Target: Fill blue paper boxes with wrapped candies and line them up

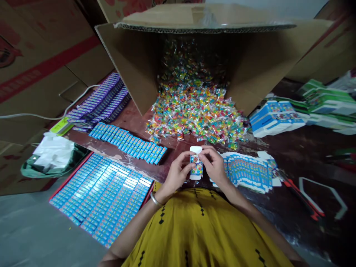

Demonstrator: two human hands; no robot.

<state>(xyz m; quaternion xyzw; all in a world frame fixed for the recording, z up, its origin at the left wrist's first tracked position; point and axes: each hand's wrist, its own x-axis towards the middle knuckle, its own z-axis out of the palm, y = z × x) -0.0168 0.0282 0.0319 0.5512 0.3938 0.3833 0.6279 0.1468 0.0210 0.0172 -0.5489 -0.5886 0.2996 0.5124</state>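
A small blue printed carton (197,170) with a white flap raised at its top is held upright between both hands, at the table's near edge. My left hand (178,171) pinches its left side, thumb on the front. From the right, my right hand (214,165) grips the upper part near the flap. Just right of my right hand lies a fanned row of flat blue cartons (244,172). Beyond the hands, wrapped colourful candies (194,111) spill from a large open cardboard box (256,63). Whether the held carton contains anything cannot be seen.
Left stand a row of blue boxes (129,142), purple boxes (100,100) and a filled tray of blue boxes (102,196). A green bag (36,167) holds white pieces. Right are blue-white carton stacks (275,116), green cartons (322,98) and a red-black tool (302,196).
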